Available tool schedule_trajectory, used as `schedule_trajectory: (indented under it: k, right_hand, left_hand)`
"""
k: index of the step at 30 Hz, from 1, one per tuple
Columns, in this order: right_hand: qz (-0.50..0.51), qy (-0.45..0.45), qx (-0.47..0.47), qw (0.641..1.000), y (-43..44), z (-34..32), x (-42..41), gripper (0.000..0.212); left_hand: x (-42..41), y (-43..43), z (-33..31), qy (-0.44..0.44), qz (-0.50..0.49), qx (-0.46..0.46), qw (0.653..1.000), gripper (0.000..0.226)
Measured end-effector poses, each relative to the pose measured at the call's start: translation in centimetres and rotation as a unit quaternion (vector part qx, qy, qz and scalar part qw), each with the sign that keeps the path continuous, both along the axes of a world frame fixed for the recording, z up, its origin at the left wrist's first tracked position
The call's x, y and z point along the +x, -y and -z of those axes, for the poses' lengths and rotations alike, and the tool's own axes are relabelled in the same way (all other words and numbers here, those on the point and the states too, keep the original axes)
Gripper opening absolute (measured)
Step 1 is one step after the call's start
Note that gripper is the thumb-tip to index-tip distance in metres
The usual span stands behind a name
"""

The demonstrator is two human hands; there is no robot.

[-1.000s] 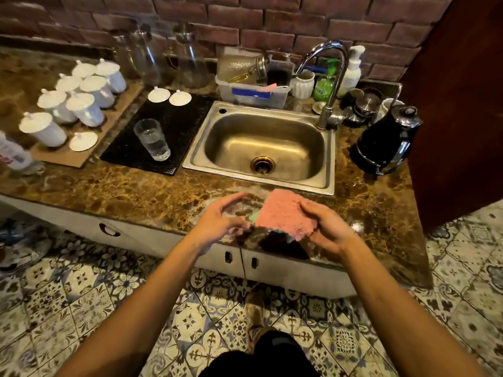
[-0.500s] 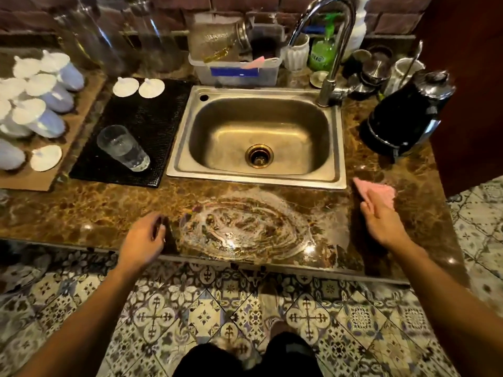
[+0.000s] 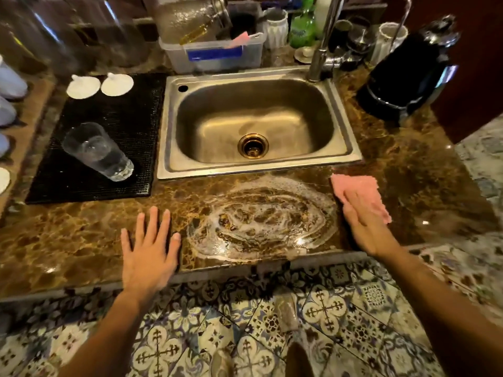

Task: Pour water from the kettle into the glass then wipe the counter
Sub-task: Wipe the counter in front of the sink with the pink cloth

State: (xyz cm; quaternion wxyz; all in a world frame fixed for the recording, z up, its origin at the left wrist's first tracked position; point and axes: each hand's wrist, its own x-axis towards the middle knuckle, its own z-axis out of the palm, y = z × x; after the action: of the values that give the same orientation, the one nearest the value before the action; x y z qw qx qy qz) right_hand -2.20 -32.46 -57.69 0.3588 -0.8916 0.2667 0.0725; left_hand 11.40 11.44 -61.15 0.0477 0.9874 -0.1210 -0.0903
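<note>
A single head-worn wide-angle view looks steeply down and forward from close above the front edge of the worktop [image 3: 81, 240]. The sink [image 3: 255, 121] sits centre frame, the tiled floor [image 3: 245, 336] fills the bottom, and the edges bend outward.

Glass [image 3: 98, 151] on mat [image 3: 89, 148] left of sink [image 3: 255, 121]; kettle [image 3: 408, 74] right; cloth [image 3: 359, 191] before sink
</note>
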Motion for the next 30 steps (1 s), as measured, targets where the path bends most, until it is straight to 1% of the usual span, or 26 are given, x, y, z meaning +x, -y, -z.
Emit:
schedule_trajectory:
  k: [2, 4, 7, 9, 11, 12, 13, 14, 15, 16, 17, 18, 19, 20, 22, 23, 25, 26, 28, 29, 30]
  right_hand:
    - [0.011, 0.024, 0.009, 1.0, -2.0, 0.6, -1.4, 0.058]
    - [0.014, 0.018, -0.001, 1.0, -3.8, 1.0, -2.5, 0.057]
    - [0.013, 0.007, 0.008, 1.0, -6.4, 0.7, -3.9, 0.055]
    - [-0.004, 0.042, 0.008, 0.999, -8.3, 0.2, -5.6, 0.053]
    - [-0.005, 0.059, 0.063, 0.996, -9.1, 0.2, -7.1, 0.051]
    - [-0.004, 0.047, 0.109, 0.993, -9.2, 1.3, -6.7, 0.05]
    - [-0.015, 0.007, 0.161, 0.987, -8.6, 2.4, -6.7, 0.048]
    - [-0.011, -0.003, 0.219, 0.976, -7.3, 3.4, -7.4, 0.047]
    - [0.044, -0.007, 0.287, 0.957, -6.6, 4.1, -7.1, 0.051]
    - [0.079, 0.015, 0.372, 0.925, -6.4, 3.4, -7.5, 0.054]
    - [0.146, 0.041, 0.427, 0.891, -6.8, 1.4, -7.8, 0.051]
    - [0.188, 0.056, 0.487, 0.851, -6.8, -0.7, -7.6, 0.048]
    - [0.238, 0.071, 0.518, 0.818, -5.7, -2.0, -7.6, 0.046]
    - [0.284, 0.119, 0.538, 0.785, -4.3, -3.2, -8.6, 0.043]
    - [0.308, 0.209, 0.531, 0.761, -0.7, -4.9, -7.2, 0.041]
    - [0.302, 0.228, 0.511, 0.772, 0.7, -5.9, -6.4, 0.041]
    - [0.356, 0.241, 0.43, 0.794, 4.4, -6.2, -3.9, 0.04]
    - [0.351, 0.251, 0.385, 0.816, 5.7, -6.4, -3.0, 0.037]
    - [0.304, 0.246, 0.292, 0.873, 7.4, -6.1, -1.7, 0.039]
    - [0.274, 0.215, 0.244, 0.905, 7.6, -5.7, -0.9, 0.046]
    - [0.236, 0.169, 0.204, 0.935, 7.3, -5.0, -0.2, 0.057]
  left_hand:
    - [0.1, -0.2, 0.4, 0.007, 0.007, -0.002, 1.0, 0.068]
    - [0.0, -0.2, 0.7, 0.013, 0.009, -0.001, 1.0, 0.068]
    - [0.0, 0.0, 0.9, 0.017, 0.005, -0.011, 1.0, 0.067]
    - [0.1, 0.0, 0.9, 0.017, 0.0, -0.027, 1.0, 0.067]
    - [0.1, 0.0, 1.0, 0.02, -0.006, -0.042, 0.999, 0.067]
    - [0.1, 0.0, 1.0, 0.021, -0.007, -0.048, 0.999, 0.067]
    - [0.2, 0.0, 0.9, 0.023, -0.01, -0.053, 0.998, 0.067]
    - [0.4, 0.2, 0.8, 0.025, -0.016, -0.058, 0.998, 0.066]
    - [0.6, 0.4, 0.7, 0.025, -0.025, -0.062, 0.997, 0.063]
    - [0.7, 0.7, 0.7, 0.026, -0.036, -0.064, 0.997, 0.06]
    - [0.7, 1.1, 0.8, 0.027, -0.05, -0.065, 0.996, 0.057]
    - [0.6, 1.4, 1.0, 0.029, -0.062, -0.064, 0.996, 0.056]
    - [0.5, 1.6, 1.3, 0.03, -0.068, -0.058, 0.996, 0.056]
    - [0.4, 1.6, 1.4, 0.03, -0.066, -0.052, 0.996, 0.057]
    - [0.5, 1.6, 1.8, 0.025, -0.055, -0.044, 0.997, 0.061]
    - [0.6, 1.6, 1.8, 0.022, -0.05, -0.039, 0.998, 0.062]
    - [0.5, 1.5, 1.8, 0.027, -0.043, -0.027, 0.998, 0.062]
    - [0.6, 1.5, 1.9, 0.031, -0.042, -0.021, 0.998, 0.062]
    - [0.6, 1.6, 1.9, 0.03, -0.042, -0.017, 0.999, 0.062]
    - [0.7, 1.6, 1.9, 0.03, -0.042, -0.017, 0.999, 0.063]
    - [0.7, 1.6, 1.9, 0.03, -0.041, -0.016, 0.999, 0.063]
